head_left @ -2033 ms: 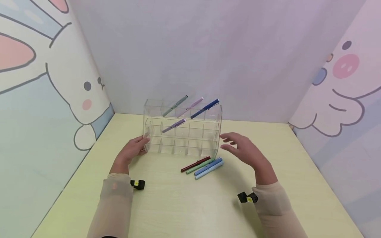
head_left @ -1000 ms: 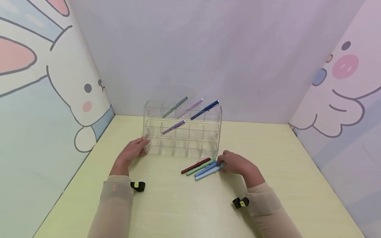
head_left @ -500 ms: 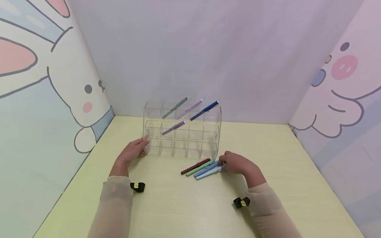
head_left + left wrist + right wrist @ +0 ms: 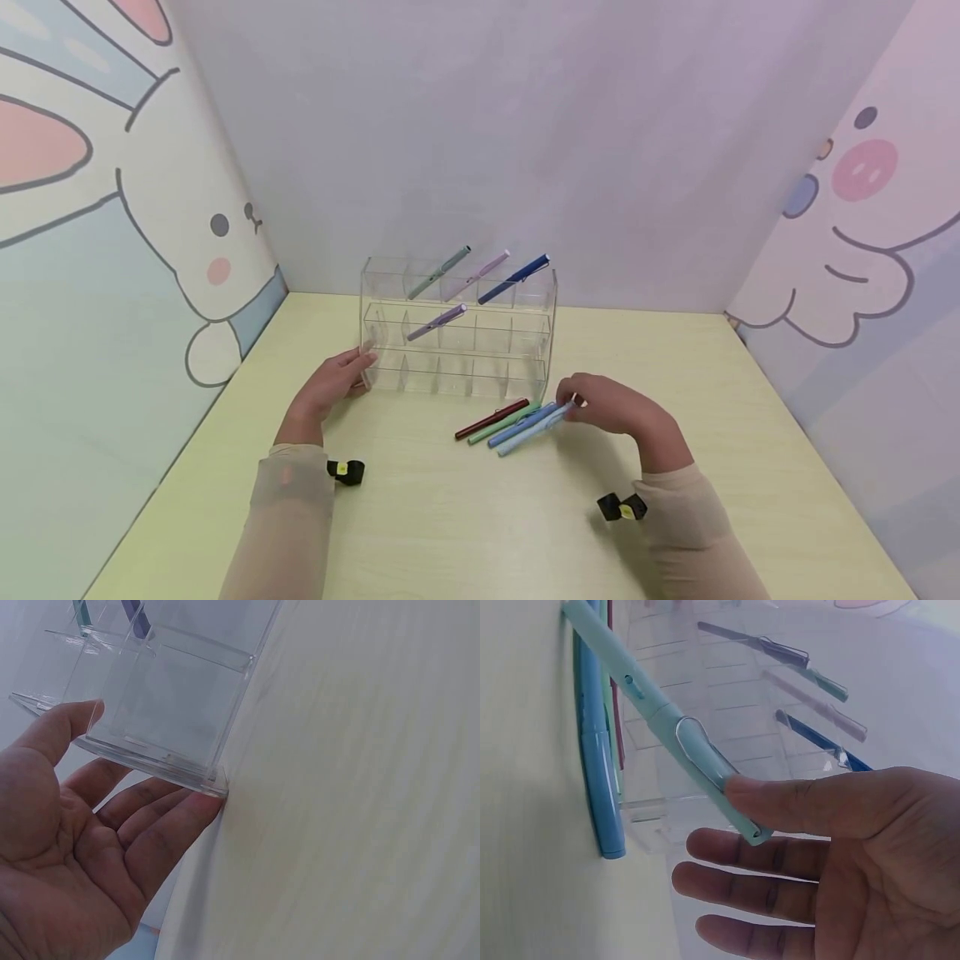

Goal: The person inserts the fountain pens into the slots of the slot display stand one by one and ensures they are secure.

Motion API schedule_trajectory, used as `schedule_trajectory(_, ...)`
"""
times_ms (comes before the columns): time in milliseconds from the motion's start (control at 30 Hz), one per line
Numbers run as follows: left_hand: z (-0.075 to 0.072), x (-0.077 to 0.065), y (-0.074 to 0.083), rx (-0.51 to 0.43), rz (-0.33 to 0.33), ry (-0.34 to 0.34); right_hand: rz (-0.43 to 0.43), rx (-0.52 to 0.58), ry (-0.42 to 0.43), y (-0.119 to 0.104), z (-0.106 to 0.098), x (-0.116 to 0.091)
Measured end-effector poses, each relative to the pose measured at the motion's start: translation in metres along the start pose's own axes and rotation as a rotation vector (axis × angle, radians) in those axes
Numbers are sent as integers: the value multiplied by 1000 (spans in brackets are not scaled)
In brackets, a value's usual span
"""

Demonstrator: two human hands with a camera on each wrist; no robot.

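In the head view a clear tiered pen rack (image 4: 457, 379) stands on the table. My left hand (image 4: 328, 387) grips its left side; in the left wrist view the thumb lies over the edge and the fingertips touch the side panel (image 4: 150, 759). My right hand (image 4: 611, 406) pinches the capped end of a light blue pen (image 4: 660, 712) by its clip. This pen slants up toward the hand, its far end low near the table. Beside it lie a blue pen (image 4: 517, 427), a green pen (image 4: 487, 429) and a dark red pen (image 4: 480, 423).
On the rack's top tier lean a grey-green pen (image 4: 442, 271), a pale pink pen (image 4: 480, 273) and a dark blue pen (image 4: 517, 277). A purple pen (image 4: 438, 322) leans on the middle tier. Printed walls enclose the table (image 4: 420, 517) at back and sides.
My right hand came down from beside the rack to the pens, took the light blue pen's capped end and has raised it slightly. My left hand has stayed at the rack.
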State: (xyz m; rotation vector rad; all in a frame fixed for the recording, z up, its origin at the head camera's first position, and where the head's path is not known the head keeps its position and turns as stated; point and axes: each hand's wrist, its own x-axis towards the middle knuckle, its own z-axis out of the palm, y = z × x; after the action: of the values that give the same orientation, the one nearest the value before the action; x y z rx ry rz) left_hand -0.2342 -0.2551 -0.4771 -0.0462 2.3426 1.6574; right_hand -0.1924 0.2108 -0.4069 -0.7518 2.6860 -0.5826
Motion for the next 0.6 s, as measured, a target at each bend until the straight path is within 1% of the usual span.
schedule_trajectory(133, 0, 0, -1, 6, -2, 1, -38, 58, 15, -5, -7, -4)
schedule_trajectory(300, -1, 1, -1, 1, 2, -5, -52, 130, 26, -14, -13, -10)
schedule_trajectory(500, 0, 0, 1, 0, 6, -10, -76, 163, 36, -21, -18, -16)
schedule_trajectory(600, 0, 0, 1, 5, 3, -8, -89, 162, 58, -24, -19, -18)
